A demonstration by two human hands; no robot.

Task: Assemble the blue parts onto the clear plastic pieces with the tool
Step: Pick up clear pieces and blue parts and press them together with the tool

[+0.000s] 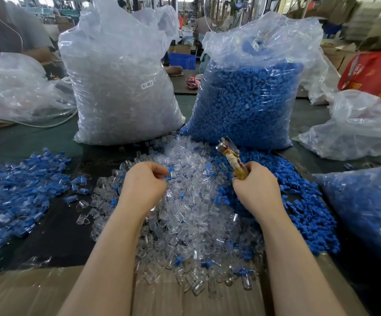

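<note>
A person's left hand (144, 181) pinches a small blue part (170, 174) at its fingertips above the heap of clear pieces (191, 213), while the right hand (255, 187) curls tight around the tool (231, 157), its metal head angled up and away. Loose blue parts (303, 208) lie just right of that grip, and 2 big bags (125, 87) stand beyond both hands.

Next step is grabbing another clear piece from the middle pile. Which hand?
Left. The left hand hovers right over the clear pieces, pinching only a small blue part at its fingertips. The right hand is wrapped round the tool, so it is likely occupied.
</note>
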